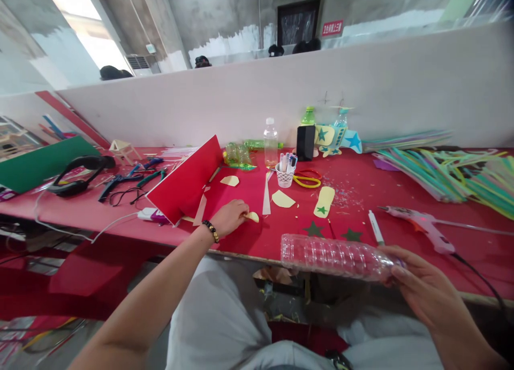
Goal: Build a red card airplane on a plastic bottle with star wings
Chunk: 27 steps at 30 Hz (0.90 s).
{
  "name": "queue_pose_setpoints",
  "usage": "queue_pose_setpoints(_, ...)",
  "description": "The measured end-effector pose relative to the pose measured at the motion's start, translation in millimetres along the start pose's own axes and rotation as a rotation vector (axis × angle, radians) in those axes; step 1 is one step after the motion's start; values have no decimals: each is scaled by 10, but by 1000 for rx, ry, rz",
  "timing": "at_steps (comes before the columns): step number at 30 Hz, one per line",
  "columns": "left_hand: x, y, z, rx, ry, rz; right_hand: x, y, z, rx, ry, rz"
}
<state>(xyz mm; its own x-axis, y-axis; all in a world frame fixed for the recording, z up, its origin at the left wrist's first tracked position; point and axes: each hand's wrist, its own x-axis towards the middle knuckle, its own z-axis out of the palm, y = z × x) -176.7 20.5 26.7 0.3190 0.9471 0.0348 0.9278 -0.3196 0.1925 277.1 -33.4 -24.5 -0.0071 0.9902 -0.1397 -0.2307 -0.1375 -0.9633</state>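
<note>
Both hands are busy: my right hand point(421, 279) is wrapped around the narrow end of a clear ribbed bottle point(329, 256), fingers and thumb closed on it, and my left hand point(229, 219) has its fingers drawn together, pinching a small pale-yellow piece point(252, 217). The bottle lies on its side in the air, reaching from my right hand towards my left, along the near edge of the red tabletop point(297, 220).

As far as I can see, nothing is fixed to this bottle, so I'd judge the decorating of it barely begun, if at all. The cutting seems well on: just beyond the bottle lie two loose dark-green stars point(314, 229), and farther out, between my hands, a yellow strip point(326, 196) already bears a green star. Beyond my left hand are two more yellow cut-outs point(283, 199), both plain.

Just past my right hand lies a white marker point(376, 228), and farther right a glue gun point(425, 223) with a stick in its back, apparently not in use. Well beyond both hands, a blue-and-yellow model with stars point(341, 140) stands by the partition point(361, 86) and looks largely put together.
</note>
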Motion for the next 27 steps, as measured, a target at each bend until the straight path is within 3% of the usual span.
queue_pose_setpoints(5, 28, -259, -216, -30, 70, -148, -16, -37, 30, 10, 19, 8)
queue_pose_setpoints(10, 161, -536, -390, -108, 65, -323, -21, -37, 34, 5, 21, -2)
queue_pose_setpoints(15, 336, -558, -473, -256, 30, -399, -28, -18, -9, 10, 34, 12)
queue_pose_setpoints(20, 586, -226, -548, -434, -11, -307, -24, -57, -21, -18, 55, 2)
queue_pose_setpoints(27, 1445, 786, -440, -446, -13, -75, -42, -94, -11, -58, 16, -44)
